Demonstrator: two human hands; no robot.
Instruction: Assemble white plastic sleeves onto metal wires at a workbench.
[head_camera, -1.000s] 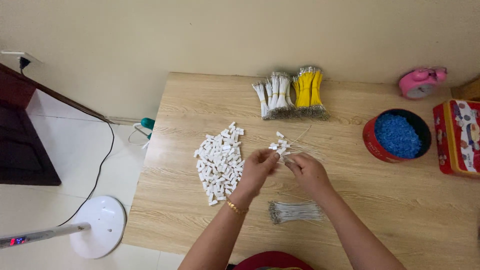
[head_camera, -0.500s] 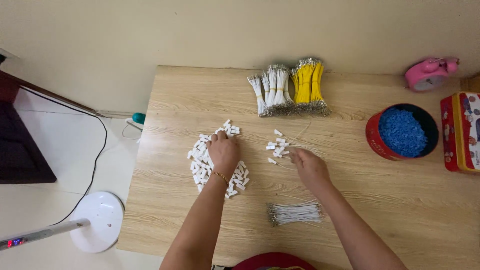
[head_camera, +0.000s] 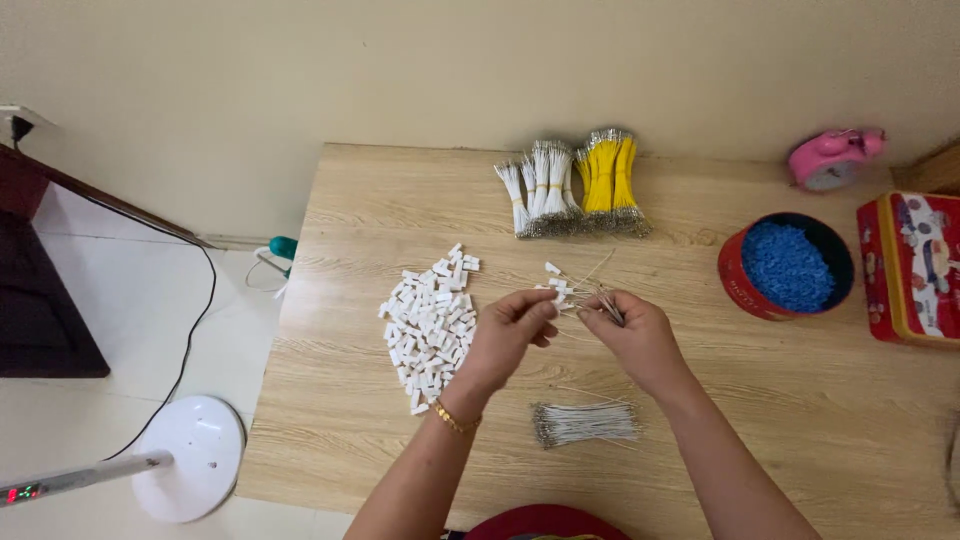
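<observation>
Left hand (head_camera: 510, 335) has left the white connector pile (head_camera: 428, 322), now meeting right hand (head_camera: 632, 335).
Right fingers pinch thin wires (head_camera: 590, 290); left fingers pinched together, contents unclear.

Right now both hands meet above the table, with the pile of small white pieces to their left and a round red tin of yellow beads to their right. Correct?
Not quite. The head view shows the red tin holds blue beads, not yellow. The rest stands: left hand and right hand meet above the table, the white pieces to their left.
</observation>
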